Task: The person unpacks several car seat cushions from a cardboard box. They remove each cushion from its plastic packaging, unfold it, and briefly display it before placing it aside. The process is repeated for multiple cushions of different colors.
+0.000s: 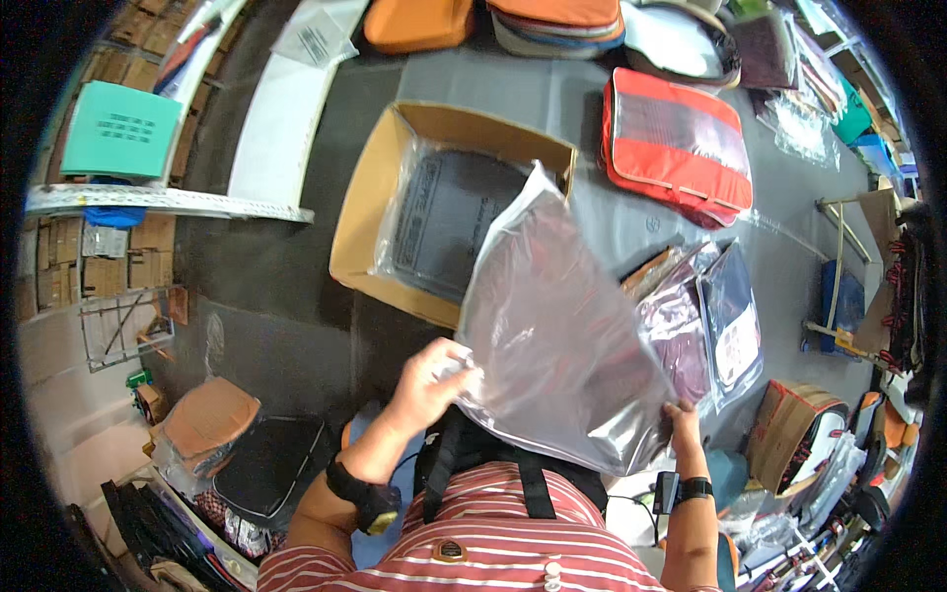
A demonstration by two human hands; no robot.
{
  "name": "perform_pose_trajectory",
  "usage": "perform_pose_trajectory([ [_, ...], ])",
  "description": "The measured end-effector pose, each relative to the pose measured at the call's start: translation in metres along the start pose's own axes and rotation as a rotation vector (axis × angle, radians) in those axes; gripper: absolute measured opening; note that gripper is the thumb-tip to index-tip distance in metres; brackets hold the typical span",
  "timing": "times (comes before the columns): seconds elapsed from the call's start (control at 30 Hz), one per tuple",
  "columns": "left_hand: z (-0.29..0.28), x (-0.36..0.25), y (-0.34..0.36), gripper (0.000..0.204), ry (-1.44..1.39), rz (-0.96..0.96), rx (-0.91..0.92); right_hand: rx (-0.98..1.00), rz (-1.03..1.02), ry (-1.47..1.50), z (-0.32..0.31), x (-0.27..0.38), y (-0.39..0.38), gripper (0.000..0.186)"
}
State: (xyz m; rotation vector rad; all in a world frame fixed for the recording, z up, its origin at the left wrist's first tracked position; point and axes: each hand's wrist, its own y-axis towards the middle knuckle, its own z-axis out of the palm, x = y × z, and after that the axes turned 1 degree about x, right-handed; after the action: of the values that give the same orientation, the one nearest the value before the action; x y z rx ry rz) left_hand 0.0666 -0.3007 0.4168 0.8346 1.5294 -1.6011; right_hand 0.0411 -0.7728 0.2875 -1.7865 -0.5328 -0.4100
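A large flat mauve-grey piece in a clear plastic bag (562, 326) is held up in front of me, tilted. My left hand (434, 383) pinches its near left edge. At its near right corner, my right hand (683, 422) is closed on the plastic. The far end of the bag reaches over the right side of an open cardboard box (360, 222). Inside that box lies a dark plastic-wrapped pack (434, 217) with print on it. The bag hides part of the box and of the pack.
Right of the bag, several plastic-wrapped flat packs (730, 316) lie on the grey table. Beyond them is a stack of red cases with a clear window (676, 143). Orange cases (552, 15) stand at the far edge. Shelving with a green box (120, 128) is at left.
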Motion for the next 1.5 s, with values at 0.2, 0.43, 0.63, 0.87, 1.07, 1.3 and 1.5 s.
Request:
perform_pose_trajectory([
  [0.2,0.06,-0.094,-0.053,0.011,0.084,0.285,0.18,0.372,-0.13,-0.264,0.04,0.005,-0.038,0.05],
  [0.43,0.101,-0.182,-0.099,0.011,0.342,0.831,0.485,0.881,-0.313,0.144,0.106,0.166,-0.164,0.066],
  [0.63,0.104,-0.168,-0.105,0.014,0.433,0.816,0.701,0.94,-0.458,0.255,0.126,0.222,-0.208,0.079],
  [0.87,0.048,-0.168,-0.084,0.005,-0.03,0.3,0.446,0.58,-0.344,0.164,0.128,0.139,-0.165,0.076],
  [1.07,-0.025,-0.156,-0.09,0.008,-0.042,0.162,0.235,0.077,0.33,-0.14,0.104,-0.041,-0.089,0.058],
  [1.3,-0.096,-0.122,-0.079,0.006,-0.056,0.168,-0.049,0.205,0.408,0.597,0.109,-0.054,-0.1,0.024],
  [1.5,-0.19,-0.069,-0.047,0.006,-0.098,0.077,-0.29,0.169,-0.179,0.994,0.108,0.067,-0.14,0.021],
])
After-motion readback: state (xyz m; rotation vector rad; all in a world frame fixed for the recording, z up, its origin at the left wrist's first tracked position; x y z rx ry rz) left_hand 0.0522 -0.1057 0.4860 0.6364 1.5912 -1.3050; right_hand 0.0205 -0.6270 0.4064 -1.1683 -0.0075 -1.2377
